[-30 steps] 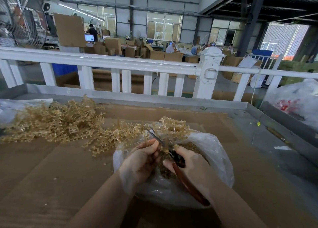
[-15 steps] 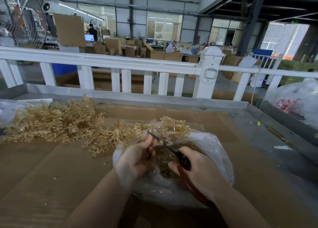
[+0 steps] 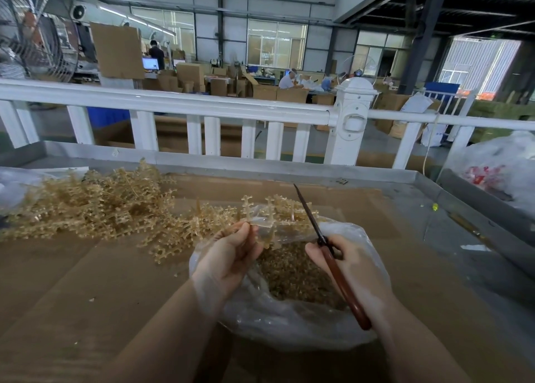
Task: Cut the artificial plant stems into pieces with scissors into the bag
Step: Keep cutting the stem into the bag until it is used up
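Note:
A clear plastic bag point(image 3: 289, 324) lies open on the cardboard, holding a heap of cut tan pieces point(image 3: 292, 275). My left hand point(image 3: 228, 258) pinches a tan plant stem point(image 3: 252, 220) together with the bag's rim, at the bag's left edge. My right hand point(image 3: 350, 269) grips the scissors point(image 3: 333, 261) by their reddish-brown handles. Their dark blades are together and point up and away, to the right of the stem and apart from it. A large pile of uncut tan stems point(image 3: 95, 203) spreads across the left of the table.
Brown cardboard point(image 3: 86, 296) covers the metal table, whose raised rim point(image 3: 260, 165) runs along the far side. A white fence point(image 3: 202, 107) stands behind it. Another plastic bag point(image 3: 498, 168) sits at the far right. Beyond are stacked boxes and seated people.
The scissors have swung from the stem at the bag's mouth up and to the right, blades now pointing away. My left hand lifted a little and still holds the stem.

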Motion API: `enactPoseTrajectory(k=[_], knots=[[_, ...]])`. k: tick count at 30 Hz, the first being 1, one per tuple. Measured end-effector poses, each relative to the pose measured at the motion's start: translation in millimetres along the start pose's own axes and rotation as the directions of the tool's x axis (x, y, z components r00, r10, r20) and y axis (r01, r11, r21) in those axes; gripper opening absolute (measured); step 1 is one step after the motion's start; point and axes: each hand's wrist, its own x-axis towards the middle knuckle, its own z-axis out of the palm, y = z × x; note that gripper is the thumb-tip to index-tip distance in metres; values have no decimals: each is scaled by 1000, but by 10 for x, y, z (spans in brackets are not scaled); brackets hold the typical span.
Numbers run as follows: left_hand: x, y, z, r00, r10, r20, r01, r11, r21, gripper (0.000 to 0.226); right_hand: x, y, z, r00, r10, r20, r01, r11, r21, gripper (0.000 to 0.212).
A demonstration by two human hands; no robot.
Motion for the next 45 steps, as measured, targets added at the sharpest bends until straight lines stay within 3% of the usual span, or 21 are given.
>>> enactPoseTrajectory(k=[10, 21, 34, 39, 42, 45], knots=[[-43, -85, 101, 998, 32, 53, -27, 996, -86, 11, 43, -133, 60, 994, 9, 111, 8, 988, -156, 21], [-41, -101, 18, 1000, -12, 29, 11, 999, 46, 11, -31, -122, 150, 967, -86, 238, 109, 990, -86, 26], [-119, -167, 85, 997, -64, 39, 59, 992, 109, 4, -25, -122, 275, 981, -88, 171, 110, 986, -124, 27], [-67, -81, 91, 996, -71, 46, 63, 987, 151, 26, -17, -125, 273, 982, -87, 168, 109, 986, -129, 28], [-49, -67, 104, 999, -37, 18, 34, 989, 143, 7, -23, -139, 278, 984, -91, 152, 110, 986, -122, 27], [-42, -69, 118, 1000, -10, -8, 10, 991, 133, 9, -46, -142, 287, 985, -91, 144, 109, 987, -117, 24]])
